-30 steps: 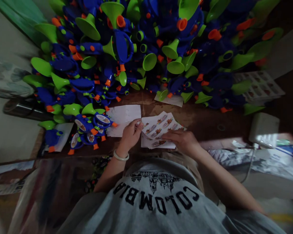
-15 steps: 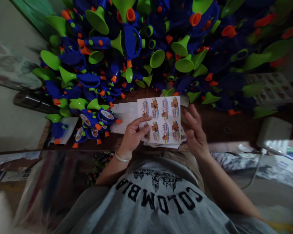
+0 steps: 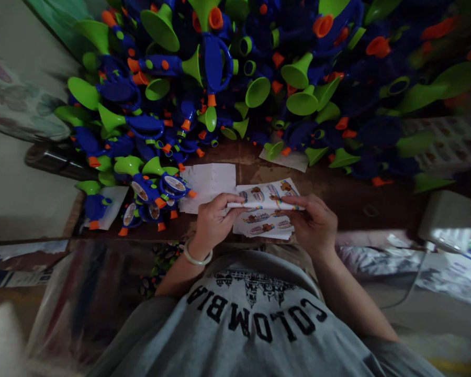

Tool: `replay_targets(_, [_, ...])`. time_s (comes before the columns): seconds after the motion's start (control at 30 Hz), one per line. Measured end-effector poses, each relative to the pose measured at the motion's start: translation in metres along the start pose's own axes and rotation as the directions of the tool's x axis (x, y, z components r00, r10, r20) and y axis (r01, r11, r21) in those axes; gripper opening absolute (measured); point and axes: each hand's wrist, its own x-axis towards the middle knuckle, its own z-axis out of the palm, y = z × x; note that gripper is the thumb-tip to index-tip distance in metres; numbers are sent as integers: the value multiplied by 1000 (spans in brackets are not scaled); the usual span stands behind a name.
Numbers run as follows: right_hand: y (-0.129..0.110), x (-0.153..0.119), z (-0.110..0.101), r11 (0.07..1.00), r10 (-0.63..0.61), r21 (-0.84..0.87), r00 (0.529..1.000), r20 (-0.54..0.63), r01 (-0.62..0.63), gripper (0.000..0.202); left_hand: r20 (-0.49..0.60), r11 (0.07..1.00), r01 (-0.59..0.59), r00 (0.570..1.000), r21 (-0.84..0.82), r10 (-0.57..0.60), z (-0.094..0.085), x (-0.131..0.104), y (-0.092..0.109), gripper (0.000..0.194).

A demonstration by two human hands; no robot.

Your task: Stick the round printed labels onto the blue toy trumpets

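Observation:
Both hands hold one sticker sheet (image 3: 265, 193), printed with brown bear-like figures, rainbows and lettering. It is bent along its near edge. My left hand (image 3: 215, 217), with a pale bangle at the wrist, pinches the left end. At the right end my right hand (image 3: 316, 220) grips it, thumb and fingers closed. Just below lies a stack of similar sticker sheets (image 3: 262, 224) at the table edge. Left of the held sheet are white paper sheets (image 3: 208, 180), lying flat.
A large heap of blue toy trumpets (image 3: 215, 63) with green bells and orange mouthpieces fills the back of the table. Several stickered trumpets (image 3: 175, 184) stand at the left. A white box with a cable (image 3: 443, 220) sits at the right, near another sticker sheet (image 3: 443, 139).
My right hand has moved left and taken hold of the sheet's right end. The sheet, flat to view before, is now tilted and bent, uncovering the stack beneath.

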Motion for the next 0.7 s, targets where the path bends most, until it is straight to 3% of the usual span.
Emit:
replay_targets(0.13, [-10,1,-2,955,-37,-295,999,-4,34,13,-25,990,43,999,-134,-47,4,3,8,28])
replay_targets(0.23, [-21,1,0,865,-150,-484,989,10,136,31,48,986,121,992,-115,-116,8,3,16,31])
replay_targets(0.3, [-30,2,4,852,-237,-461,968,83,248,38,85,983,154,986,-98,-146,10,2,22,35])
replay_targets(0.37, [-38,4,9,862,-300,-384,944,139,331,33,116,980,167,981,-106,-155,12,2,28,41])
replay_targets(0.6, [-37,10,19,815,-513,-306,858,16,492,41,195,931,285,950,-227,-243,10,3,36,59])
replay_targets(0.67, [-41,8,16,774,-586,-289,810,8,563,32,212,901,345,932,-265,-295,9,3,34,56])
replay_targets(0.7, [-45,7,13,752,-622,-230,781,61,617,24,203,882,378,922,-282,-330,8,4,32,52])
